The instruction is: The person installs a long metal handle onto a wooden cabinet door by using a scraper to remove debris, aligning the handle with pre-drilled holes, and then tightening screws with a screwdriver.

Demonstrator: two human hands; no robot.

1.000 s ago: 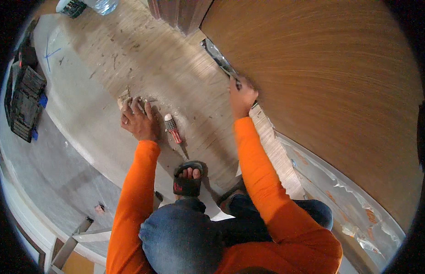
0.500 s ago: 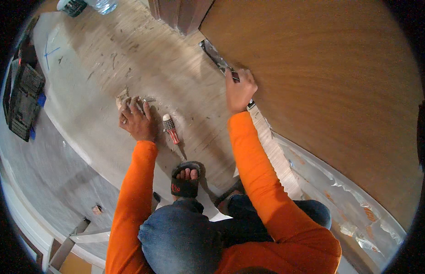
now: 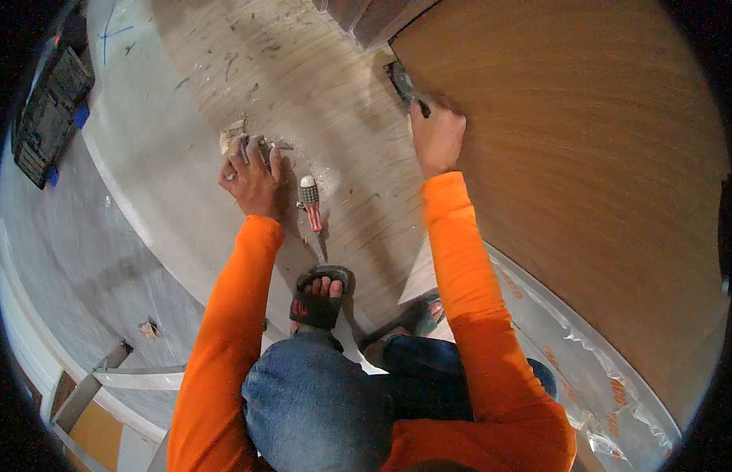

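Observation:
My right hand is closed at the edge of a large brown wood panel, its fingers curled round a dark, flat strip. The far end of that strip shows beyond the thumb; the rest is hidden under my hand and arm. On the pale, scuffed floor my left hand leans with its fingers spread, holding nothing. Just past its fingertips lie a torn tan scrap and pale crumbs. A screwdriver with a red, white and dark patterned handle lies between my hands, its shaft toward my foot.
My sandalled foot stands close below the screwdriver. A black open case lies at the far left. Clear plastic sheeting runs beside the panel at the right. A dark brown wooden post rises at the top.
The view has shifted, so the floor things appear higher and farther right. Less of the dark strip shows around my right hand. My left hand stays planted beside the scrap.

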